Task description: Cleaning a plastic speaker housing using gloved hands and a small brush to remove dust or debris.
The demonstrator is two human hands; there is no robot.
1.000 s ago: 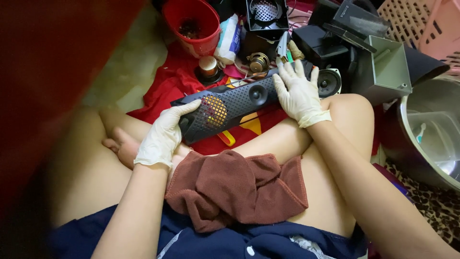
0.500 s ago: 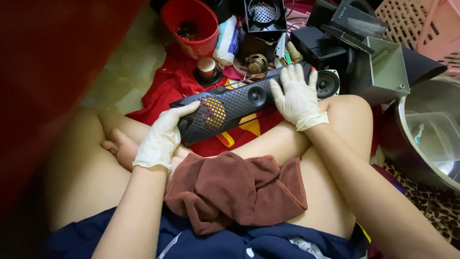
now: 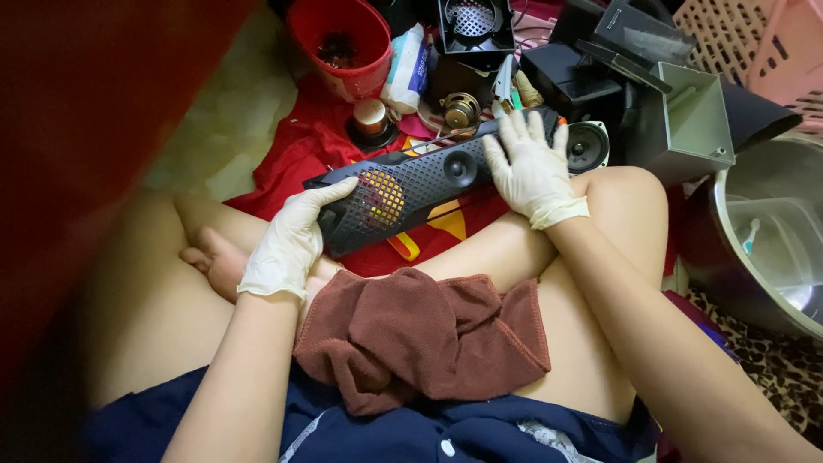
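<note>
A long black perforated speaker grille panel [image 3: 411, 184] with round openings lies slanted across my crossed legs. My left hand [image 3: 287, 244], in a white glove, grips its lower left end. My right hand [image 3: 531, 167], also gloved, rests flat with spread fingers on the panel's upper right end. A brown cloth [image 3: 420, 334] is draped on my lap just below the panel.
A red bucket [image 3: 339, 39], a white bottle [image 3: 405, 69], a small black fan [image 3: 474, 26], a loose round speaker [image 3: 585, 146], a grey metal box [image 3: 681, 120] and a steel basin [image 3: 763, 231] crowd the floor ahead. A red cloth [image 3: 296, 150] lies underneath.
The panel's right end has tilted slightly up and my right hand has shifted a little along it. My left hand keeps its grip.
</note>
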